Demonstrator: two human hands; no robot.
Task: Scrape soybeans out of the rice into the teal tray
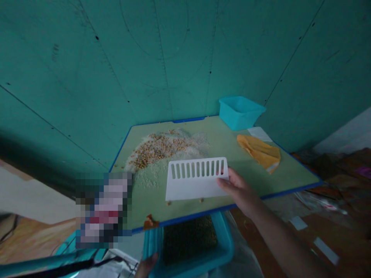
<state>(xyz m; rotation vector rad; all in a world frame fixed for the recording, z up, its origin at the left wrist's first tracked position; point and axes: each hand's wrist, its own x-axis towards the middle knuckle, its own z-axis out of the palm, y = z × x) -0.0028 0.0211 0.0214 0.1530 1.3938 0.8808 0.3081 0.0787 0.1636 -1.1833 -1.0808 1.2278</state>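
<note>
My right hand (239,189) grips the right end of a white slotted plastic scraper (194,179), which stands on edge on a pale green table top (240,162) with a blue rim. Beyond the scraper lies a heap of mixed white grains and tan seeds (165,148). Two stray seeds sit just in front of the scraper. My left hand (147,265) shows only its fingertips at the bottom edge, touching the near rim of a teal tray (224,249) of dark green grains that sits below the table's front edge.
An empty teal tub (240,112) stands at the table's far right corner, by a crumpled orange cloth (261,151) and a white slip of paper (260,133). A small orange scrap (150,222) lies on the front edge. A teal wall rises behind. A blurred patch covers the lower left.
</note>
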